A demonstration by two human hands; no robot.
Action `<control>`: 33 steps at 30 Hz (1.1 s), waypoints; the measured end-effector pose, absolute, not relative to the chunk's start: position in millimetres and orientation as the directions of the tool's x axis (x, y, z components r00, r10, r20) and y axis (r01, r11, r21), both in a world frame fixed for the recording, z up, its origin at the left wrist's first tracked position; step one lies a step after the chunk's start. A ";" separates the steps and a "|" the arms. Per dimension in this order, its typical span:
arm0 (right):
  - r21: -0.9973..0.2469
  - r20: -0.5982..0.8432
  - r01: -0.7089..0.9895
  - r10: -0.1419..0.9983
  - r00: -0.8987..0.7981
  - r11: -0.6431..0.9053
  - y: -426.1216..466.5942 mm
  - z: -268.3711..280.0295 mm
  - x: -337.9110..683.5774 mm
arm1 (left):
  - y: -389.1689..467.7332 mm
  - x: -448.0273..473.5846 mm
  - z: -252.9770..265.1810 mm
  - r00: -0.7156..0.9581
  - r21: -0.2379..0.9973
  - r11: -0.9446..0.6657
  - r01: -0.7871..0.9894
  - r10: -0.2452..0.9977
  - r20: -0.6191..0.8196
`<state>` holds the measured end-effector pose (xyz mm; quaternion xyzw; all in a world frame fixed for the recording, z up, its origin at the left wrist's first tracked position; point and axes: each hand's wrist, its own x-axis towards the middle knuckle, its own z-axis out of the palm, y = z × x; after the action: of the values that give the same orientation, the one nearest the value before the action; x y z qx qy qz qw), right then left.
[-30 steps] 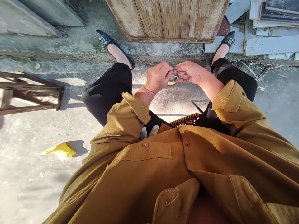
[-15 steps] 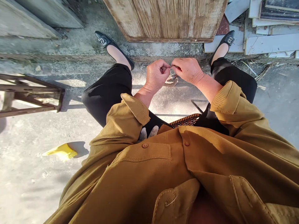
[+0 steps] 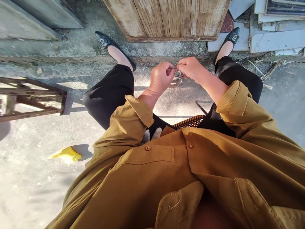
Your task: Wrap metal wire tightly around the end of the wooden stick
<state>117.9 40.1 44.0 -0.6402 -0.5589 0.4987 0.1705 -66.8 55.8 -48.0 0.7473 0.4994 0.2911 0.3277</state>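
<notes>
Between my two hands is a small thin loop that looks like wire (image 3: 178, 75), light and shiny, held out over the ground between my knees. My left hand (image 3: 160, 75) is closed, thumb and forefinger pinched at the loop's left side. My right hand (image 3: 190, 68) pinches it from the right, fingertips almost meeting the left ones. The fingers hide part of the loop. Just below shows a pale curved strip (image 3: 176, 84); whether it hangs from the loop or lies on the ground I cannot tell. Pale glove fingers (image 3: 156, 133) poke out at my lap.
A weathered wooden panel (image 3: 166, 20) stands ahead between my shoes. White tile pieces (image 3: 274, 43) are stacked at the upper right. To the left are a wooden frame (image 3: 30, 92) and a yellow object (image 3: 68, 154) on the concrete. A woven seat edge (image 3: 190, 122) shows under me.
My right hand has turned and shifted slightly up and away, so more of the wire-like loop shows between the hands. My left hand stays nearly in place.
</notes>
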 end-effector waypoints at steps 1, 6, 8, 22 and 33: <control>-0.739 -0.352 0.650 0.924 -0.150 -0.176 40.0 45.8 119.7 | 57.6 -67.9 -47.5 0.303 0.843 -0.220 0.490 0.950 0.071; -0.577 -0.191 0.810 0.948 -0.255 0.102 37.0 36.5 124.1 | 63.5 -72.4 -40.1 0.279 0.937 -0.042 0.345 0.958 -0.059; -0.644 -0.198 0.759 0.936 -0.290 0.099 36.3 32.9 124.7 | 64.3 -73.0 -37.8 0.303 0.942 -0.028 0.335 0.950 -0.080; -0.680 -0.352 0.726 0.915 -0.199 -0.104 42.9 54.3 128.7 | 67.1 -74.7 -22.5 0.325 0.946 0.196 0.259 0.905 -0.276; -0.502 -0.198 0.842 0.922 -0.333 0.197 41.8 48.6 125.6 | 61.5 -67.4 -24.5 0.303 0.967 0.171 0.187 0.927 -0.223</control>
<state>125.6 41.8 48.6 -0.5726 -0.7700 0.2716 0.0733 -67.4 61.5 -24.5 0.5598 0.4975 0.3179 0.5814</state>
